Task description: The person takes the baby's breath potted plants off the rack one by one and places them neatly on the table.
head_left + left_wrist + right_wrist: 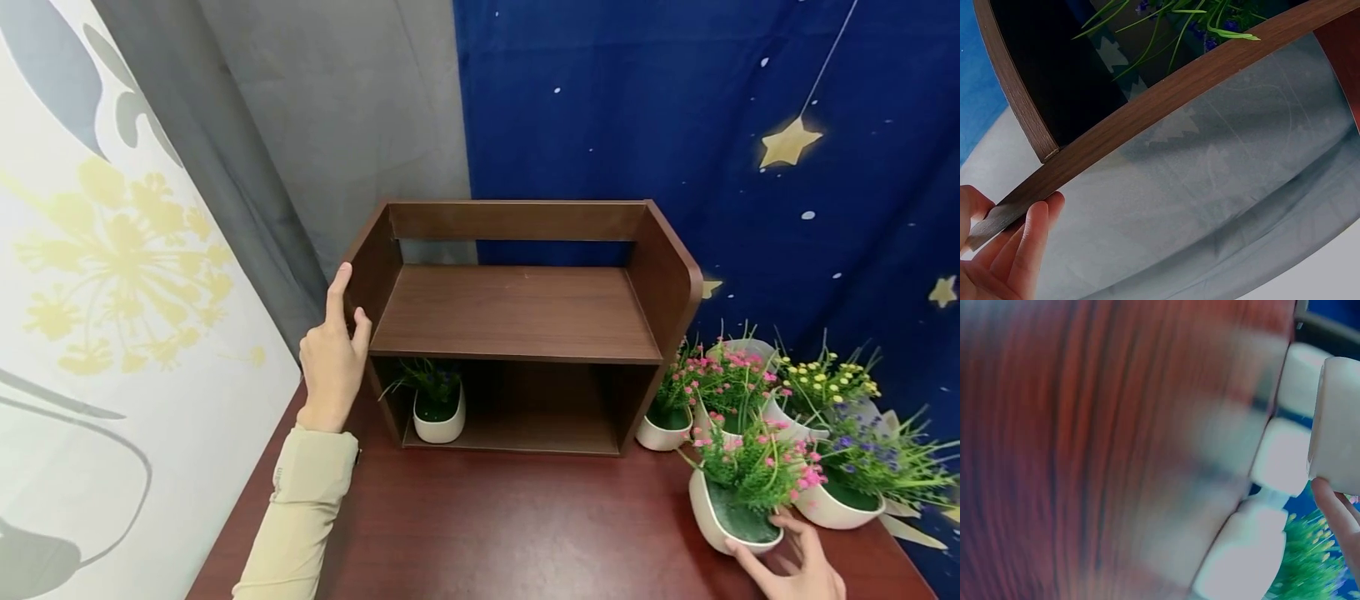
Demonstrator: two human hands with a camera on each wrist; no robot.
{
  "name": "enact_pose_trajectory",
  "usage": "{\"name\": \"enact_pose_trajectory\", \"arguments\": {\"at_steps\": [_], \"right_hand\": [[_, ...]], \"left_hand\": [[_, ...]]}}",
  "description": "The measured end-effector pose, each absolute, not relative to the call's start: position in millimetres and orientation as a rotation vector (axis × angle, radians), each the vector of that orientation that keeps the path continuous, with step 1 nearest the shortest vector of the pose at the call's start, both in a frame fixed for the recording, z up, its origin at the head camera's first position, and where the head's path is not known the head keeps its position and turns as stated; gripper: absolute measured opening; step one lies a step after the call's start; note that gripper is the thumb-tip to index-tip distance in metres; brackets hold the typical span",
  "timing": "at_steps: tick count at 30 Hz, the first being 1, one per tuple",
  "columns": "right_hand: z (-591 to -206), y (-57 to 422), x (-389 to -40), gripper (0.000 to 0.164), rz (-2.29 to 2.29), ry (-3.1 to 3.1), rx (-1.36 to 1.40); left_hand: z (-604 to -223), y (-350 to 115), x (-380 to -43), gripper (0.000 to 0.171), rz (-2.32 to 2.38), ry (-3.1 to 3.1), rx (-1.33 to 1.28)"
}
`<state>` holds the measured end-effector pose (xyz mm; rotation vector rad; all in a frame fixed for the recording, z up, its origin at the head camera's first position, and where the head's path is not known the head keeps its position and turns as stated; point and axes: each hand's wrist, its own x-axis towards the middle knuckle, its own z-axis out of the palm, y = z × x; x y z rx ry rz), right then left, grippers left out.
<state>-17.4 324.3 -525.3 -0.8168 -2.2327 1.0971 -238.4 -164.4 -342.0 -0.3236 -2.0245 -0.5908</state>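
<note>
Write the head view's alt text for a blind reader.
A person's right hand holds a white pot of pink flowers at the right of a reddish table, while the left hand grips a brown two-tier shelf by its left side. One potted plant sits on the lower level; more potted flowers cluster to the right.
</note>
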Motion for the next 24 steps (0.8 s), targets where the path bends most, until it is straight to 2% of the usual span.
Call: {"name": "enact_pose_trajectory", "arguments": {"at_steps": [7,24], "right_hand": [[-531.4,359.8,-26.5,0.063,1.116,-2.328,-0.909],[-539.1,393.7,-42.4,0.066,1.224,-2.479,-0.868]], "left_hand": [[-340.5,-164.4,-236.8,0.058,-0.583,-2.031,-0.333],[-340.2,-163.1,-237.8,0.058,-0.567,-2.001,-0.342]]}}
